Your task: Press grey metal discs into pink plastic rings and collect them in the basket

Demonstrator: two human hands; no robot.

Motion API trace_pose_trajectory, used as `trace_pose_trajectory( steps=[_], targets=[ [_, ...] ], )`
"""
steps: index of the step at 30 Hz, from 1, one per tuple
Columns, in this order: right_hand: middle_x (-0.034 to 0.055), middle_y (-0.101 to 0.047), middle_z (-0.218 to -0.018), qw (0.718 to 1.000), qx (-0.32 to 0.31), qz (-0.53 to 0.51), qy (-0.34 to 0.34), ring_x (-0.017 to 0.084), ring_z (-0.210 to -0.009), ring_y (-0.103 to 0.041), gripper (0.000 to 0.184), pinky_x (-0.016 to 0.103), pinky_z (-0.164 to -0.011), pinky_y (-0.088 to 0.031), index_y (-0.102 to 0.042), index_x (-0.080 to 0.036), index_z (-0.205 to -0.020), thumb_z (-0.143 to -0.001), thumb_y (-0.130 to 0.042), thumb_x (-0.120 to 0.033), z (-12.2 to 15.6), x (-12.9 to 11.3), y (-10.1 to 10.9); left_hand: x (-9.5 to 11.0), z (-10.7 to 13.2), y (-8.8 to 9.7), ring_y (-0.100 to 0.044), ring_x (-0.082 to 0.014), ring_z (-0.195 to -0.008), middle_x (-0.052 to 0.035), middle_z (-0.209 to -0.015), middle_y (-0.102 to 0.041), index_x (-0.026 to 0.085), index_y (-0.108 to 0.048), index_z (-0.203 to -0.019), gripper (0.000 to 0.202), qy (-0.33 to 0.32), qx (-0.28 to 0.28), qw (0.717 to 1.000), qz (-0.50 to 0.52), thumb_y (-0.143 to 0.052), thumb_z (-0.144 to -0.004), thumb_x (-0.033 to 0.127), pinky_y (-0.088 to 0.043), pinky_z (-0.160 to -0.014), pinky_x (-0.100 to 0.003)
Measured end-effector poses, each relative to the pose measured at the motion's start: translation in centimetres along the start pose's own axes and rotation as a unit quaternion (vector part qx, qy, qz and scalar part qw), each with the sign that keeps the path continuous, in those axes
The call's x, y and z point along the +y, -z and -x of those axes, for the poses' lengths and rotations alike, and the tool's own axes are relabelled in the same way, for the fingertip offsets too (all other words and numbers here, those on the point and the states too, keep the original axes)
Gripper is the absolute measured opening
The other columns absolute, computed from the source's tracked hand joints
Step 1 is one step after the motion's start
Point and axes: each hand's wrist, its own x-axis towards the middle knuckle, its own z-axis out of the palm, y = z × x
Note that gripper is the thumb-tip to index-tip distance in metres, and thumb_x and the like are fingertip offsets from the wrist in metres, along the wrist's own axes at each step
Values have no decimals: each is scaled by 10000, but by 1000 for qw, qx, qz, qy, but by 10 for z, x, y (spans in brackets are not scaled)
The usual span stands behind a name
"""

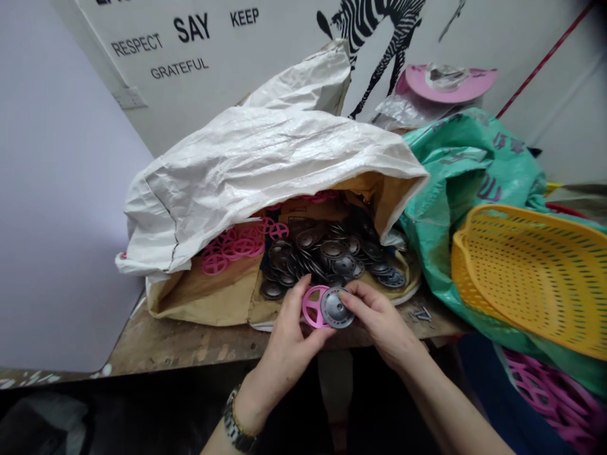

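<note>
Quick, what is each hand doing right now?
Left hand: closed on the pink wheel.
Right hand: closed on the grey disc, held against the pink wheel.

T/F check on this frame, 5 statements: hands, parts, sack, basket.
1. The left hand holds a pink spoked wheel. True.
2. The right hand is on a grey metal disc that overlaps the pink wheel. True.
3. The yellow perforated basket is full of grey discs. False: no discs show in it; the pile of grey discs lies in the open white sack.
4. The pink wheels in the sack lie right of the grey pile. False: they lie left of it.
5. A wristwatch is on the right wrist. False: it is on the left wrist.
</note>
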Motion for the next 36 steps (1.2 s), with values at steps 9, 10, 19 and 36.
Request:
trace_pose_trajectory(
  steps=[9,10,19,36],
  targets=[
    [-17,-631,-682,994,90,-29,49,136,-625,-550,369,248,-617,-444,-605,-186,-771,-733,-755,-521,15,14,3,10,8,-14,-631,-93,-625,-15,-819,-635,132,-600,-1078,407,175,-24,946,273,-715,-802,409,-578,-582,-213],
    [-17,-636,-686,994,92,-24,54,138,-630,-556,363,249,-623,-447,-606,-187,-775,-739,-750,-518,17,14,3,10,9,-16,-631,-95,-619,-13,-803,-640,131,-609,-1059,401,175,-29,947,267,-720,-797,413,-578,-579,-214],
    [30,-726,-925,993,63,25,94,200,-857,-671,406,315,-783,-510,-554,-231,-1097,-781,-730,-417,32,25,-2,11,18,-22,-641,-116,-688,-13,-845,-639,161,-643,-1043,303,141,-38,958,248,-683,-827,370,-599,-640,-247],
    [8,-665,-763,986,24,125,104,176,-734,-588,178,278,-698,-470,-707,-195,-837,-821,-665,-368,51,21,-3,1,32,-30,-565,-104,-569,13,-759,-532,188,-619,-923,293,21,8,999,43,-459,-958,431,-495,-461,-185]
  ],
)
